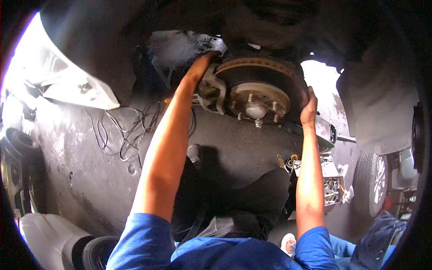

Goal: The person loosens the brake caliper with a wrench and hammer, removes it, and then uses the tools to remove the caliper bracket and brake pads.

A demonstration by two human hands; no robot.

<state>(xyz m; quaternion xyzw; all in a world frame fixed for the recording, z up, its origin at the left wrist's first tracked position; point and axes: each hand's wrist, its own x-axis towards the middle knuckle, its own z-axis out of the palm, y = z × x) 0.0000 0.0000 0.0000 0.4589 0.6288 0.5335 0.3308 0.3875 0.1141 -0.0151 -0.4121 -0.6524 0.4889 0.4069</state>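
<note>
A worn brake disc (256, 74) with a rusty rim sits on its wheel hub (255, 109), whose studs stick out toward me. The brake caliper (214, 92) is fitted over the disc's left side. My left hand (204, 65) reaches over the top of the caliper, closed around it, with the fingertips dark and partly hidden. On the opposite side, my right hand (309, 108) grips the disc's outer edge. Its thumb points up along the rim, and the other fingers are hidden behind.
Dark cables (121, 130) lie loosely on the floor at left. A toolbox (330, 177) holding metal tools stands beside my right forearm. Farther right are a wheel (371, 184) and a person's jeans (375, 240). The wheel arch (108, 40) surrounds the work overhead.
</note>
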